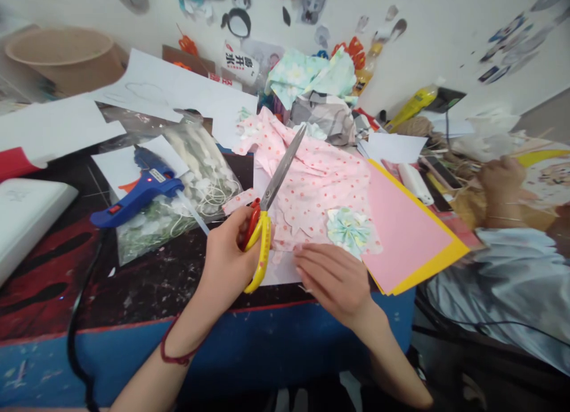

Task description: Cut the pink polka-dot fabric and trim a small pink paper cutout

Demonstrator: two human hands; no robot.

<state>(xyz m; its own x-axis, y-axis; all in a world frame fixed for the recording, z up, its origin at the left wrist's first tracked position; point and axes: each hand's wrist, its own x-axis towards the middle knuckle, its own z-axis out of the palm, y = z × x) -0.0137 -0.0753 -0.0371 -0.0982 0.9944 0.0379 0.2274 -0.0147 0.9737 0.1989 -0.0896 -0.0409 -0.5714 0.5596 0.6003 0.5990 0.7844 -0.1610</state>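
"Fingers are doing two different jobs here, but what is lying farthest left?"

"A blue glue gun [154, 189] is resting on white paper, its switch glowing red; nobody is touching it. Just beside it, a clear bag [149, 234] is holding pale cords and bits."

"And the left hand [232, 249]?"

"Its fingers are curling tightly through the handles of the scissors [272, 189]. The blades are pointing away from the body, over the cloth, and are looking closed; I can't tell if they are touching it. A small dotted strip [240, 200] is lying beside them."

"Where is the main cloth sitting?"

"Pink dotted cloth [316, 177] is spreading, rumpled, across the middle, in front of both hands. The right hand [336, 281] is lying at its near edge, fingers straight and together, not visibly gripping anything; its thumb isn't showing."

"What is looking done?"

"A pleated green cloth flower [350, 229] is resting on the pink cloth, seemingly finished. The near edge is showing notches, so I'm guessing some cutting is done. Most of the pink is lying in one large piece, so more cutting is probably remaining."

"Farther right?"

"Pink paper [407, 228] is lying over yellow, and another person's hand [503, 180] is showing beyond."
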